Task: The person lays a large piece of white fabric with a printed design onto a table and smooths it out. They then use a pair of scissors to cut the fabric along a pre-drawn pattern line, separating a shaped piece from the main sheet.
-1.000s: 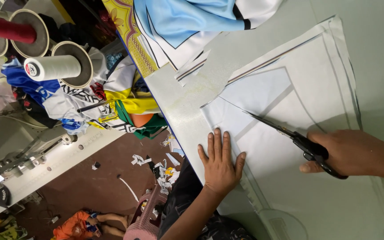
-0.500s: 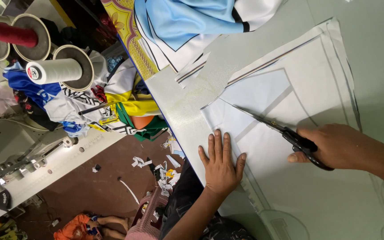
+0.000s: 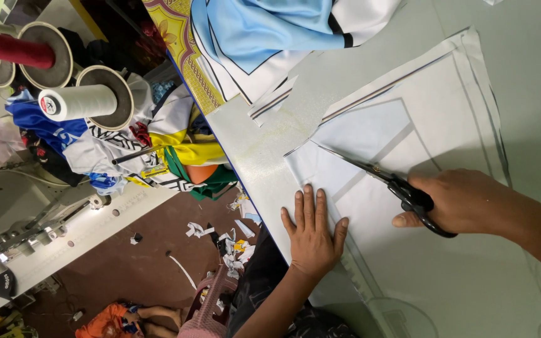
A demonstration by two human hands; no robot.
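A pale white printed fabric panel (image 3: 421,125) with grey lines lies flat on the cutting table (image 3: 258,150). My left hand (image 3: 312,233) presses flat on the panel's near edge, fingers spread. My right hand (image 3: 464,201) grips black-handled scissors (image 3: 388,184), whose blades point left along a cut line toward the panel's left corner. A narrow cut strip (image 3: 272,104) lies just above the panel.
Light blue and white fabric (image 3: 270,31) is piled at the table's far side. Left of the table stand thread cones (image 3: 77,102), a heap of coloured garments (image 3: 158,150) and a sewing machine (image 3: 26,231). Fabric scraps (image 3: 233,238) litter the brown floor.
My right hand has pushed the scissors leftward along the cut line. My left hand has stayed pressed on the fabric.
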